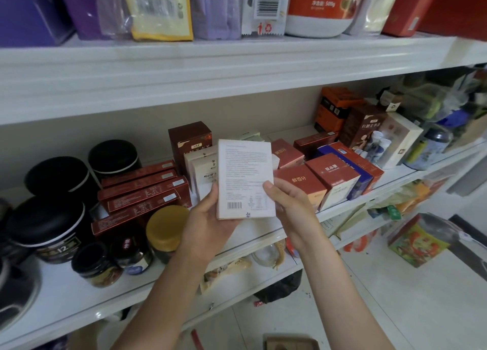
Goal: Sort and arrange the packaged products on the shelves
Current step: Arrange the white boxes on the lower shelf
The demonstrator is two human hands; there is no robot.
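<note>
Crowded shelf (237,233); both hands grip white box (246,178) before front edge.

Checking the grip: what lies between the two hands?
Head view: a white box, barcode side showing, gripped by the left hand and right hand.

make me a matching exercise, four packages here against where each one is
1 white rectangular cardboard box
2 yellow-lidded glass jar
3 orange cardboard box
4 yellow flat plastic pouch

a upper shelf
b back right of middle shelf
c held by left hand and right hand
d front of middle shelf

Pairs: 1-c, 2-d, 3-b, 4-a
</note>
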